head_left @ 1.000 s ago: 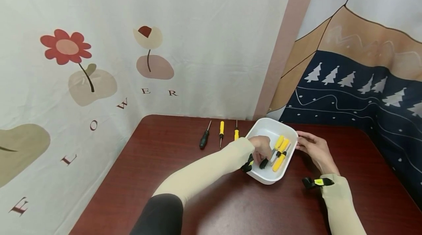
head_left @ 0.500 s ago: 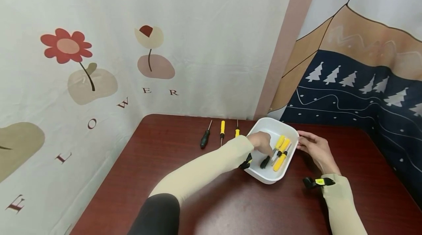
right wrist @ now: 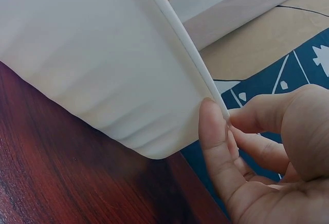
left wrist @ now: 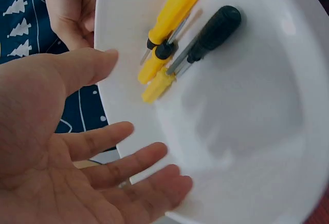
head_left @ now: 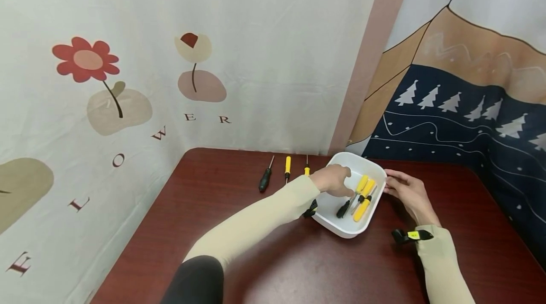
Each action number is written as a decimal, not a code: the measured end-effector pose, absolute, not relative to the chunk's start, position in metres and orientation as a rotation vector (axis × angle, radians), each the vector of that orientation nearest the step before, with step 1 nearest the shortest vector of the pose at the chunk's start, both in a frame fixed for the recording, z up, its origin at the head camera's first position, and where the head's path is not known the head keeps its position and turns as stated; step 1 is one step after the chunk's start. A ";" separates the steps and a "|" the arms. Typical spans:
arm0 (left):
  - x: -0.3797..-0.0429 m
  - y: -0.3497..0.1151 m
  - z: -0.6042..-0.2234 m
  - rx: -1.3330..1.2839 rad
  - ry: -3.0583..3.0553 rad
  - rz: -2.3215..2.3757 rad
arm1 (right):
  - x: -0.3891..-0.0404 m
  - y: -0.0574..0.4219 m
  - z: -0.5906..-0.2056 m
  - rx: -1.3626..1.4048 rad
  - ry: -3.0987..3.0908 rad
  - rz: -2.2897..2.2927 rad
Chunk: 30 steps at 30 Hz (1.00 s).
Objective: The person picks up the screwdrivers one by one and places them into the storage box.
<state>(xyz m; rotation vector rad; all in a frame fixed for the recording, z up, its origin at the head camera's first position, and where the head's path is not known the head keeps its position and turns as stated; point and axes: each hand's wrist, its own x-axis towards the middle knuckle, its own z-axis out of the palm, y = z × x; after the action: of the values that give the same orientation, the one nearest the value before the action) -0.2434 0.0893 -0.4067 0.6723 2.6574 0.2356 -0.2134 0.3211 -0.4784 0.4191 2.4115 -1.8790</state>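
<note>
A white plastic basin (head_left: 327, 211) stands on the table, with several screwdrivers lying together in it. Yellow-handled screwdrivers (left wrist: 177, 5) and a black-handled screwdriver (left wrist: 218, 31) make up the group. Over the left part of the basin is my left hand (head_left: 334, 179), fingers spread and holding nothing; the left wrist view shows its palm (left wrist: 36, 147) apart from the tools. My right hand (head_left: 409, 195) pinches the basin's rim on the right side. In the right wrist view the thumb and fingers (right wrist: 216, 136) close on that rim from both sides.
Left of the basin, a black screwdriver (head_left: 265, 179), a yellow screwdriver (head_left: 287, 166) and another yellow screwdriver (head_left: 307, 170) lie in a row, the last two partly behind the left arm. The dark red table (head_left: 204, 190) ends at a printed curtain (head_left: 273, 57).
My left hand has risen away from the black screwdriver in the basin and shifted left, its fingers loosening. My right hand keeps its place on the rim.
</note>
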 end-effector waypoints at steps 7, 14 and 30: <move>-0.240 0.081 -0.403 0.770 2.767 0.245 | -0.214 0.321 -0.479 0.425 2.420 -1.877; -0.239 0.070 -0.401 0.803 2.879 0.286 | -0.214 0.321 -0.479 0.419 2.424 -1.874; -0.246 0.035 -0.410 0.700 3.038 0.410 | -0.212 0.321 -0.476 0.392 2.420 -1.898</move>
<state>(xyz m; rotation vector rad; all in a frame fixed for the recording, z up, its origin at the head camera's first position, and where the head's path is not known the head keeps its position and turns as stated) -0.2455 0.0353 -0.4105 0.6998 3.0383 0.4099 -0.2119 0.3213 -0.4765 0.3918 2.4199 -1.8981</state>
